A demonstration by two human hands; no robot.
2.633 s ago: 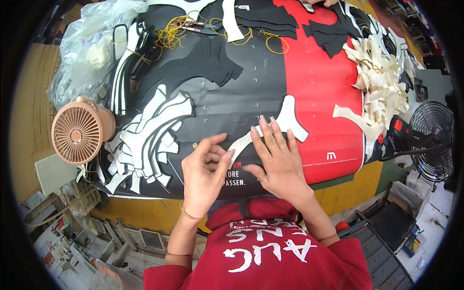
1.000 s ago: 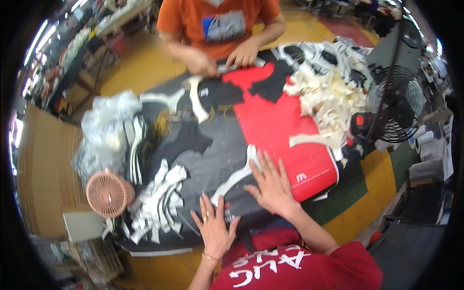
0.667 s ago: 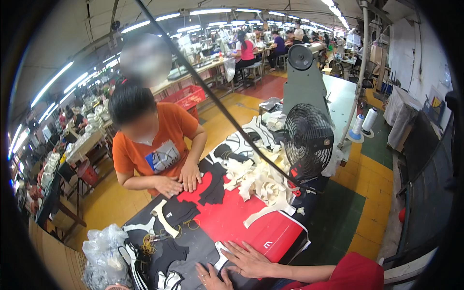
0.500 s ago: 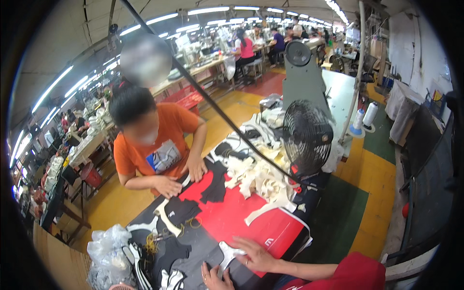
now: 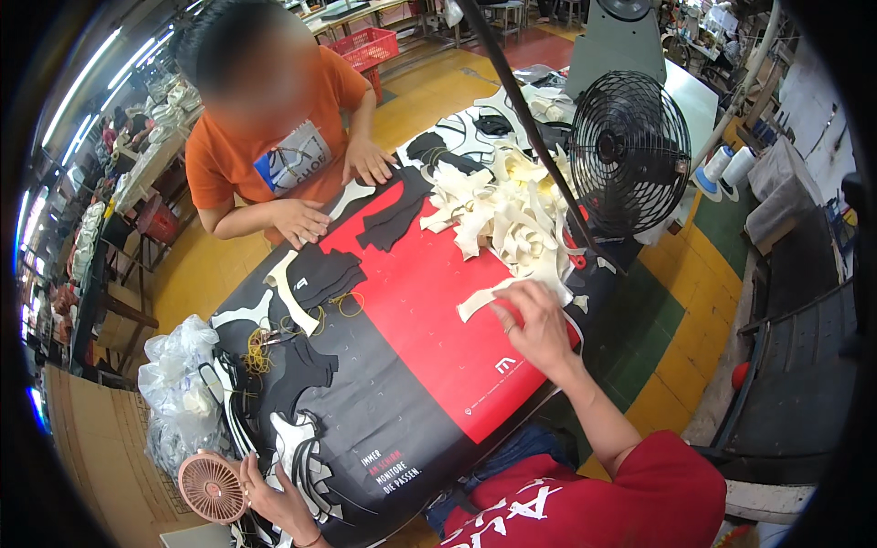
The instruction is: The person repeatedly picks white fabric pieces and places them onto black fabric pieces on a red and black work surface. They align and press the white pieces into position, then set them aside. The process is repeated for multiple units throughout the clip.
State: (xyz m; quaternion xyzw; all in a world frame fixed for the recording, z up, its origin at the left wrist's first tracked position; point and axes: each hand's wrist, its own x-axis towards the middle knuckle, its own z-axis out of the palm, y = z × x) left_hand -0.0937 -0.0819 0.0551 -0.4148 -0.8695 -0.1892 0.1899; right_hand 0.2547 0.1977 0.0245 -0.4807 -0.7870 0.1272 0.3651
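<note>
My left hand [image 5: 274, 500] is at the lower left, fingers spread, between a small pink fan [image 5: 212, 487] and a stack of white and black cut pieces [image 5: 301, 457]. Nothing shows in its grip. My right hand [image 5: 539, 331] reaches over the red part of the table cover, thumb apart from the curved fingers. Its fingertips are at a cream curved cut piece [image 5: 480, 300], at the near side of a heap of cream pieces [image 5: 493, 210]. Whether they press on that piece is hard to see.
Across the table a person in an orange shirt [image 5: 301, 151] has both hands on a white piece [image 5: 352, 195]. A black caged fan [image 5: 630, 151] stands at the right, behind a slanting dark pole [image 5: 521, 100]. Black pieces [image 5: 324, 277], yellow thread [image 5: 258, 352] and plastic bags [image 5: 178, 374] lie leftward.
My hands have parted from the white piece at the table's near middle. The left moved to the stack at lower left; the right moved to the cream piece. The view has tilted down.
</note>
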